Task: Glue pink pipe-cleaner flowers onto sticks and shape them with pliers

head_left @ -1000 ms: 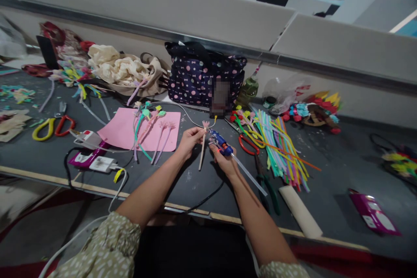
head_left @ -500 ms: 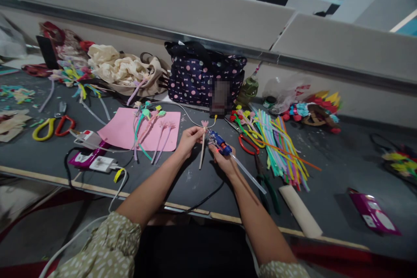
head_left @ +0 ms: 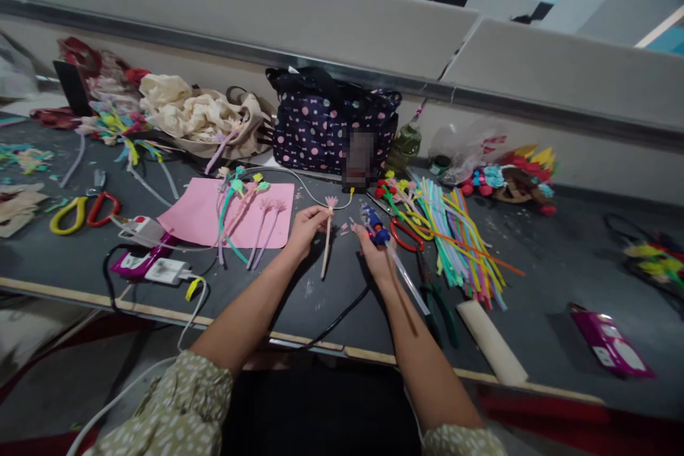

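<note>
My left hand [head_left: 308, 229] pinches a pipe-cleaner flower with a pale pink head [head_left: 330, 202] and a light stem [head_left: 325, 253] hanging down below the fingers. In my right hand [head_left: 376, 256] is a blue hot glue gun [head_left: 380, 234], with a clear glue stick [head_left: 409, 280] poking out of its back. The gun's nozzle end points away from me, a little to the right of the flower and apart from it. Small pink pieces [head_left: 348, 226] lie on the table between my hands. Two finished-looking pink-headed flowers [head_left: 266, 228] rest on a pink sheet [head_left: 195, 212] to the left.
Coloured pipe cleaners [head_left: 454, 239] lie to the right, beside red-handled scissors [head_left: 407, 235] and green-handled pliers [head_left: 443, 313]. Yellow-and-red scissors [head_left: 85, 212] and a purple power strip [head_left: 140, 263] are at left. A dotted bag [head_left: 315, 125] stands behind. Cables cross the table.
My right hand has drawn the glue gun to the right, away from the flower, uncovering small pink pieces. My left hand still holds the flower in nearly the same place.
</note>
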A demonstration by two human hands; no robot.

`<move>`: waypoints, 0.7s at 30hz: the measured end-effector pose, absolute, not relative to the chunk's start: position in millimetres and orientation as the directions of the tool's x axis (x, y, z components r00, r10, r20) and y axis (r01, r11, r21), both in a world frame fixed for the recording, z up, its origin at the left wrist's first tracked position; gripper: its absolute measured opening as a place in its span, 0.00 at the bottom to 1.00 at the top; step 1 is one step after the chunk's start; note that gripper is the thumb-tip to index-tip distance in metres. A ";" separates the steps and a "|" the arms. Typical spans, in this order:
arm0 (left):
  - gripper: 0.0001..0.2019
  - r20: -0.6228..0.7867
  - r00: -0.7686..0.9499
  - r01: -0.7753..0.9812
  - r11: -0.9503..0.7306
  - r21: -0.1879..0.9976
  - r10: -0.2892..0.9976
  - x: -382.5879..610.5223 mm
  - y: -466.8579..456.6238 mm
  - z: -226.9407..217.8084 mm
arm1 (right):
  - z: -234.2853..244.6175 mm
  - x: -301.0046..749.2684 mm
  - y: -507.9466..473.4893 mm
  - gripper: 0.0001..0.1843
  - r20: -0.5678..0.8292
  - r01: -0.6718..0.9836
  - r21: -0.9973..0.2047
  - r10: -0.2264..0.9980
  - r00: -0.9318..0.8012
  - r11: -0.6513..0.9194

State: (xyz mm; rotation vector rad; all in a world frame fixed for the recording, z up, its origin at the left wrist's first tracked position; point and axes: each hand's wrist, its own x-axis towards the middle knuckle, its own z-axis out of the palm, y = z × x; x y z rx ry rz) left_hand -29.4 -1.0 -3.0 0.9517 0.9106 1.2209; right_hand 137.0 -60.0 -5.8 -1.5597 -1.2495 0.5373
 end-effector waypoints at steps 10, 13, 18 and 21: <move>0.10 -0.193 0.267 -0.293 0.270 0.917 0.944 -25.6 -1.5 -7.6 | -30.6 147.0 -40.1 0.15 0.242 0.443 -0.896 0.875 0.420 0.035; 0.10 -0.229 0.341 -0.268 0.327 0.906 0.912 -23.9 -3.2 -8.8 | -34.8 147.6 -39.3 0.14 0.248 0.467 -0.884 0.876 0.414 0.029; 0.11 -0.273 0.370 -0.238 0.374 0.896 0.888 -21.3 -6.7 -10.4 | -35.3 147.8 -40.9 0.13 0.271 0.461 -0.886 0.868 0.415 0.056; 0.12 -0.288 0.360 -0.214 0.379 0.900 0.888 -20.6 -7.7 -10.5 | -34.3 147.0 -41.7 0.13 0.276 0.461 -0.885 0.867 0.415 0.061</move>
